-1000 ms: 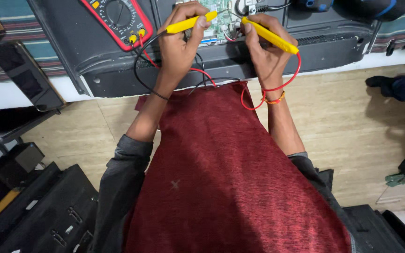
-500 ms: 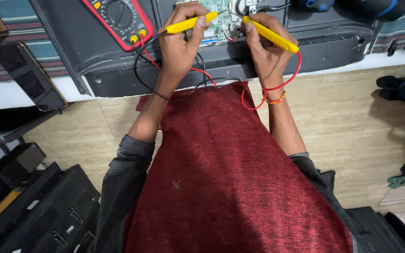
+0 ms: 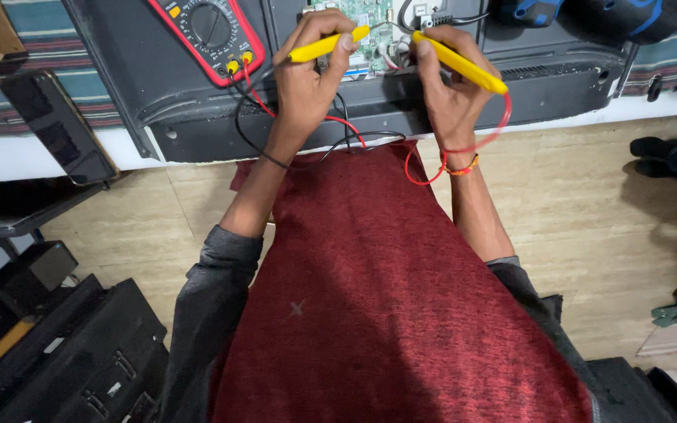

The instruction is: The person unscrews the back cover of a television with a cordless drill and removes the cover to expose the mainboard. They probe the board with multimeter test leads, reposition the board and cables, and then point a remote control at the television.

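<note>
Bench [image 3: 9,157] edge is white, above tan tile floor [image 3: 589,235]. Left hand [image 3: 307,74] and right hand [image 3: 452,94] each grip one yellow probe [image 3: 327,45] over the green circuit board [image 3: 370,31].

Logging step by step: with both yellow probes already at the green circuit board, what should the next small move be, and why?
Probably a glance at the red multimeter. The left hand and right hand each hold a yellow probe, tips down at the green circuit board; exact contact is too small to tell. Both leads run to the meter.
</note>
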`<state>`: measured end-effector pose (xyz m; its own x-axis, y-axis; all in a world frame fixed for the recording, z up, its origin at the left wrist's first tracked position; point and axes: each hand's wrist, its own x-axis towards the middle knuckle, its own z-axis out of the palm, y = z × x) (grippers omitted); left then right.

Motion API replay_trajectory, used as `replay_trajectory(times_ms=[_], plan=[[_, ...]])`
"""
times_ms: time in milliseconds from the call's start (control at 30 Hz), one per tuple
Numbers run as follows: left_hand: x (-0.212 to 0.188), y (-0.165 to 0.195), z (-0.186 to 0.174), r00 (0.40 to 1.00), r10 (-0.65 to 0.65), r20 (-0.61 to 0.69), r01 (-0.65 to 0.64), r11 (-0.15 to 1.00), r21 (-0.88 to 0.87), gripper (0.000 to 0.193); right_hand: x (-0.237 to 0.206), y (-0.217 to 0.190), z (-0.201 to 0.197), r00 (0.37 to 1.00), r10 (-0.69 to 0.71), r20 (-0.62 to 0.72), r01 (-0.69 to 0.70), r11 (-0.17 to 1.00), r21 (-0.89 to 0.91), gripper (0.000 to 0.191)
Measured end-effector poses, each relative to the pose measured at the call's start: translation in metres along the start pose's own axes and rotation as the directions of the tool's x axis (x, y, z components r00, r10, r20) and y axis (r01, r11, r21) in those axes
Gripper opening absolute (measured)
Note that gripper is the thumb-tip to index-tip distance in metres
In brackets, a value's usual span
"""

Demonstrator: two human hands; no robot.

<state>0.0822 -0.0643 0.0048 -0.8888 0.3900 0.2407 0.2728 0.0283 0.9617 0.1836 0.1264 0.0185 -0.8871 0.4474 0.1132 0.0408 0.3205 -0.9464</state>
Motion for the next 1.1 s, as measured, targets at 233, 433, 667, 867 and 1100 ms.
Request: replay_trajectory(times_ms=[233,433,667,867,1100], plan=[[-0.022,0.045,-0.010,0.960,0.158,0.231,-0.232,0.913,0.337,0.047,-0.013,-0.027,-0.007,0.953,-0.297,0.067,0.302,0.949,-0.088,0.010],[-0.049,0.067,-0.018,0.985,0.039,0.167,-0.108,0.897,0.429,0.053,0.000,-0.067,-0.004,0.753,-0.453,0.477,0.489,0.870,0.054,0.043],[-0.054,0.064,-0.063,0.929,0.146,-0.340,0.088,0.805,0.586,0.021,0.023,-0.052,0.005,0.848,-0.373,0.378,0.522,0.712,-0.469,0.038],[-0.041,0.049,-0.089,0.839,0.036,-0.543,0.231,0.880,0.414,0.013,0.031,-0.017,0.008,0.946,-0.247,0.211,0.317,0.843,-0.435,0.012],[-0.038,0.041,-0.087,0.832,0.106,-0.545,0.191,0.868,0.459,0.011,0.044,-0.002,0.006,0.944,-0.233,0.235,0.316,0.846,-0.429,0.017]])
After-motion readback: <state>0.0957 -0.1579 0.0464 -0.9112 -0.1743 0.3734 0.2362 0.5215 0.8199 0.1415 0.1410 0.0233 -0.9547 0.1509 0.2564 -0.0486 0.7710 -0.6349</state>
